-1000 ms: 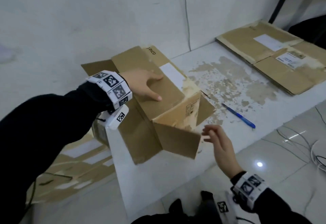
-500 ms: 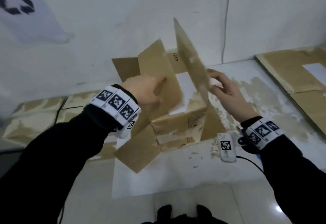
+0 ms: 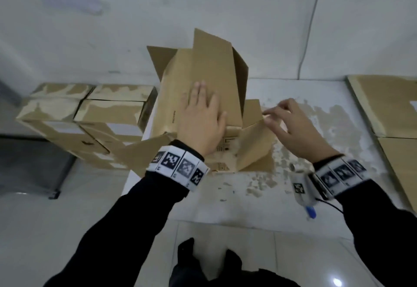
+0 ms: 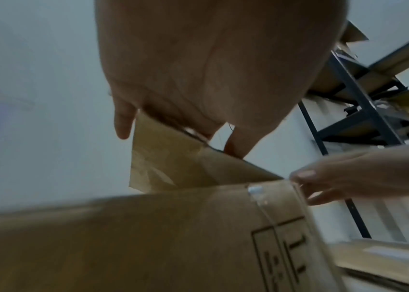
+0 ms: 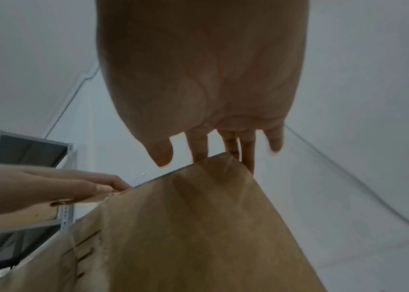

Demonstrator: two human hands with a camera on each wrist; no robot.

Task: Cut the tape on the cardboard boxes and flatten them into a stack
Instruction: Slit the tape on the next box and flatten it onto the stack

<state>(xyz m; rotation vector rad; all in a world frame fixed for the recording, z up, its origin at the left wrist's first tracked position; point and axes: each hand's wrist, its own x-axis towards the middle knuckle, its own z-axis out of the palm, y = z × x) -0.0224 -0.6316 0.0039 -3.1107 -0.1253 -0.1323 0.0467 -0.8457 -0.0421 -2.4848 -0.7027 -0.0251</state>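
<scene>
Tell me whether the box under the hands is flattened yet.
Not yet. The box is open and half collapsed: flaps splay out, one wall stands up. The left hand presses flat on it; the right hand pinches a flap.

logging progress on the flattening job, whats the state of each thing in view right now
open box: on the table, flaps loose, partly collapsed, not flat
left hand: fingers straight, pressing flat on the box's top panel
right hand: pinching the corner of a side flap
flattened cardboard: lying flat at the table's right end
taped boxes: closed, stacked left of the table
blue pen: on the table under the right wrist
</scene>
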